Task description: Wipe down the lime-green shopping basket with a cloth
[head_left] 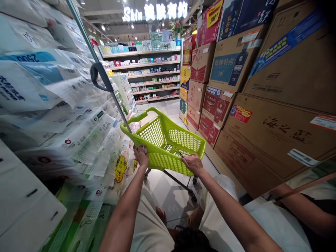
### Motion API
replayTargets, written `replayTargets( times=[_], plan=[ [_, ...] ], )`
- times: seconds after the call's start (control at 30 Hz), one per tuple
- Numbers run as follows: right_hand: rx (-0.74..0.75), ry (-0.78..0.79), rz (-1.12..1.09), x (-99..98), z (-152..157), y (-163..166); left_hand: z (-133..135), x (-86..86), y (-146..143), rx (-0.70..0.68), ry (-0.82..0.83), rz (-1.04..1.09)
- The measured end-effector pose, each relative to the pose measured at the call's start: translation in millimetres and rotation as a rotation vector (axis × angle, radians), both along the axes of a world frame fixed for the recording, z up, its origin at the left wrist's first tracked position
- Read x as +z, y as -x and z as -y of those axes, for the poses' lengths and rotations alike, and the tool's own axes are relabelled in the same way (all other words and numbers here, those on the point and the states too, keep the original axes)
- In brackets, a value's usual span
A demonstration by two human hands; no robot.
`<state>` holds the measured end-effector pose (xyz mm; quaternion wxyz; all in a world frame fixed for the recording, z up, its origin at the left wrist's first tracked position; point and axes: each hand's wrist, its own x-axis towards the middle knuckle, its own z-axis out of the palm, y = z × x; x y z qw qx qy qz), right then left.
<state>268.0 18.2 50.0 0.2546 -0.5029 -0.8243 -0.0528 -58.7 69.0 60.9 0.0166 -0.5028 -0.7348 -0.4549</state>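
Observation:
A lime-green shopping cart [157, 161] with a lattice basket stands in front of me on dark legs and casters. Nothing is visible in its basket. My left hand [141, 156] is at the basket's left side, with a small pale crumpled piece, apparently cloth [143, 149], at its fingers. My right hand [193, 163] has its fingers curled over the near right rim of the basket. A slanting metal pole [119, 105] with a grey looped grip [101, 77] meets the cart's green handle bar at the left.
Stacked plastic-wrapped paper packs [55, 105] line the left side, near white drawers [26, 196]. Tall cardboard cartons [275, 122] form a wall on the right. Tiled floor [168, 108] runs ahead to shelves of small products [154, 71] under a lit sign.

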Motion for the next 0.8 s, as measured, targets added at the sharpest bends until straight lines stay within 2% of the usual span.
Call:
replayTargets(
  times=[0.13,0.23,0.4,0.6,0.7,0.8],
  plan=[
    [0.048,0.044,0.0,0.5,-0.4,-13.1,15.2,-25.1,11.6,-0.076,-0.027,0.077],
    [0.023,0.081,0.031,6.5,-3.5,-20.3,20.7,-28.1,16.2,-0.129,-0.066,0.077],
    [-0.037,0.084,0.086,18.4,-7.8,-9.7,21.1,-7.9,2.3,-0.105,-0.209,0.007],
    [-0.126,0.132,0.088,12.4,-7.1,-7.5,23.2,25.3,1.0,-0.071,-0.252,-0.082],
    [-0.118,0.114,0.069,9.6,-8.7,-15.3,26.9,26.9,7.5,-0.098,-0.236,-0.095],
    [-0.109,0.113,0.068,8.9,-12.1,-22.6,30.9,14.3,6.4,-0.138,-0.193,-0.028]
  ],
)
